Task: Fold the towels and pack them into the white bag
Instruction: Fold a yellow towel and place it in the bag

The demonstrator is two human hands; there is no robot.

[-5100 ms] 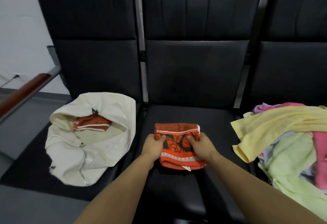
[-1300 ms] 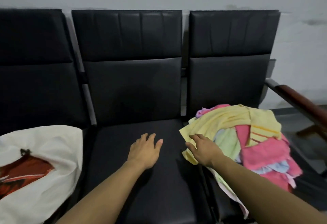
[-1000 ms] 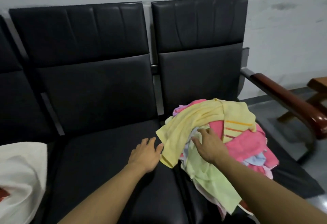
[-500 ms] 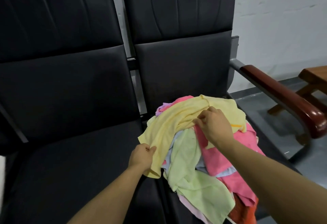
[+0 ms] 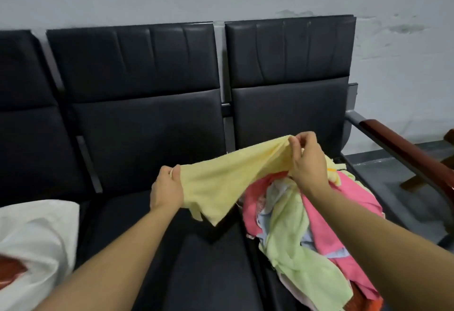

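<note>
Head view: both hands hold one yellow towel up off the pile, stretched between them over the gap between the middle seat and the right seat.
Left grip: left hand fisted round the towel's lower near corner, out over the middle seat.
Right grip: right hand pinching the far upper edge between thumb and fingers, raised above the heap.
What changed: half a second ago the yellow towel still lay draped on the towel pile with the hands just closing on it; now it is lifted clear and pulled nearly taut, a loose corner hanging below the left grip.
Further back: an orange towel was being folded on the middle seat a few seconds ago; now it sits inside the white bag, well to the left of the left grip.
Pile: pink, pale green and light blue towels remain bunched below and right of the right grip.
Meaning for the task: one towel looks packed; the yellow one is probably about to be spread flat and folded on the middle seat, then carried left to the bag. Several towels are left.
</note>
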